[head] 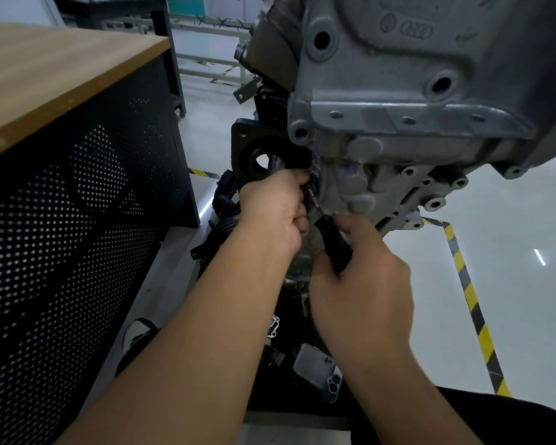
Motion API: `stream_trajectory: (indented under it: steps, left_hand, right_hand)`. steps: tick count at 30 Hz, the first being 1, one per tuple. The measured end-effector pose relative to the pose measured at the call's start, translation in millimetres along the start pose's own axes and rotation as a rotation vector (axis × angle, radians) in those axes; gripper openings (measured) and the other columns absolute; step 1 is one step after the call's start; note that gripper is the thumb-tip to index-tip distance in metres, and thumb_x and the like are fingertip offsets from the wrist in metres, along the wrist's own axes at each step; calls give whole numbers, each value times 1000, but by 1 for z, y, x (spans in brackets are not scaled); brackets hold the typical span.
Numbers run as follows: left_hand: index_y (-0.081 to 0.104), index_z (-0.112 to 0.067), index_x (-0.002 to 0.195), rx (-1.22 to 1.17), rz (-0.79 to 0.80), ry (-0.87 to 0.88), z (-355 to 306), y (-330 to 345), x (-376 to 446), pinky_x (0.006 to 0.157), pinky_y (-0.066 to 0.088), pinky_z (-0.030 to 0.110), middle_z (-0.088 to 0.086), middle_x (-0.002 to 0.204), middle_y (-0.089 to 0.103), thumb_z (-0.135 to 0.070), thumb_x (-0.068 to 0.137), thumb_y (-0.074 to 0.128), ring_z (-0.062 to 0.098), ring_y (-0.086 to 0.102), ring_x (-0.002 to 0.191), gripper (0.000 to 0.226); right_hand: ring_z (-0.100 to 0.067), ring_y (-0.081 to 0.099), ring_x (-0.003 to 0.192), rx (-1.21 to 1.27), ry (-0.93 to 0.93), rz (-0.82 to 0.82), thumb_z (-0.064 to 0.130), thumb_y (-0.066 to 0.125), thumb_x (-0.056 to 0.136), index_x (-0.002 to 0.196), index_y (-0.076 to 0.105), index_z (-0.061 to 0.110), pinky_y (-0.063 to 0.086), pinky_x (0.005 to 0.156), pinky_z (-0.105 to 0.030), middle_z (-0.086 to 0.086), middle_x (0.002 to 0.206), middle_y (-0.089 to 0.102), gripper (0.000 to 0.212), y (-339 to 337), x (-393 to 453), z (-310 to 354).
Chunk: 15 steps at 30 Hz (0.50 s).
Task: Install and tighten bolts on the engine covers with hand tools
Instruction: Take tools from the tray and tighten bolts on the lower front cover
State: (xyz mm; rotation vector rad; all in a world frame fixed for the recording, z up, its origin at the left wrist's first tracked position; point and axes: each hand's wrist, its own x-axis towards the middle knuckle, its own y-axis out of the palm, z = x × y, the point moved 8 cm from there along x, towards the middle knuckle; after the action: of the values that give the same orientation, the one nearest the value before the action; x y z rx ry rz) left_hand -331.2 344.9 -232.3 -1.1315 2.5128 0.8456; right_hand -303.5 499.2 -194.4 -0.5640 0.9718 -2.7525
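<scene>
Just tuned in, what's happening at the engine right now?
A person is working low on the grey engine casting with a hand tool. The right hand grips the tool's black handle, and the left hand holds its thin metal shaft up near the tip. The tip and any bolt are hidden behind the left hand, so seating can't be confirmed.

Just above both hands the grey engine overhangs, closing the way up. Left of the left hand a black flange and cables crowd in, with the cabinet beyond. Right of the right hand lies open floor.
</scene>
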Motion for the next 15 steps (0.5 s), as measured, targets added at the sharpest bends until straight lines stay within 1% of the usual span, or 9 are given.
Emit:
stream_trajectory:
  steps: [1, 3, 4, 5, 7, 8, 11, 12, 15]
  left_hand:
    - [50, -20, 75, -6, -8, 1, 0, 0, 0, 34, 15, 14, -4, 53, 36, -9, 93, 63, 7, 22, 34, 25]
    - [52, -19, 77, -1, -26, 18, 0, 0, 0, 34, 16, 13, -3, 54, 38, -9, 92, 64, 7, 23, 32, 21]
    - [51, -18, 78, 3, -27, 28, 0, 0, 1, 34, 16, 13, -2, 54, 38, -9, 92, 64, 7, 24, 32, 22]
    - [50, -19, 77, 5, -20, 33, -1, 1, 1, 34, 16, 12, -2, 55, 37, -8, 92, 64, 7, 24, 31, 23]
    - [47, -19, 74, 5, -2, 23, -1, 1, 4, 34, 15, 12, -2, 55, 36, -7, 93, 64, 7, 22, 32, 28]
    - [47, -19, 73, 9, 6, 15, -1, 1, 5, 33, 15, 12, -2, 54, 35, -7, 93, 64, 6, 22, 31, 29]
    - [47, -19, 73, 35, 31, -13, -1, 1, 7, 32, 15, 13, -4, 54, 36, -9, 94, 64, 5, 23, 32, 28]
    - [48, -19, 74, 38, 39, -23, -1, 1, 7, 32, 15, 14, -4, 54, 37, -10, 94, 64, 6, 23, 32, 27]
    - [49, -18, 76, 37, 39, -32, 0, 0, 7, 32, 16, 15, -4, 56, 37, -9, 94, 64, 6, 23, 32, 25]
  right_hand:
    - [-19, 68, 71, 71, 35, -1, 27, 67, 89, 113, 53, 46, 56, 63, -35, 7, 73, 67, 34, 3, -1, -1]
    - [-5, 67, 69, 263, 130, -31, 24, 71, 89, 102, 59, 42, 49, 57, -15, 15, 78, 70, 25, 11, -2, -8]
    - [-2, 67, 66, 390, 194, -40, 21, 72, 89, 98, 61, 39, 47, 55, -11, 19, 81, 71, 22, 16, -4, -12]
    - [-4, 67, 63, 545, 259, -32, 18, 73, 89, 96, 65, 34, 47, 55, -12, 16, 80, 73, 20, 23, -6, -15]
    - [-16, 66, 59, 803, 376, 4, 17, 74, 88, 97, 70, 32, 51, 56, -27, 4, 78, 76, 18, 36, -10, -16]
    - [-19, 63, 57, 853, 393, 6, 19, 73, 87, 96, 71, 32, 50, 55, -32, 0, 78, 75, 16, 38, -11, -15]
    - [-16, 71, 70, 711, 286, -22, 23, 73, 85, 94, 71, 32, 57, 66, -35, 4, 83, 77, 13, 27, -6, -11]
    - [-11, 71, 69, 657, 248, -28, 23, 74, 87, 92, 70, 34, 57, 65, -30, 8, 81, 76, 14, 22, -4, -9]
    - [-1, 60, 48, 551, 152, -21, 14, 73, 89, 81, 63, 41, 42, 46, -12, 17, 64, 70, 30, 12, 0, -4]
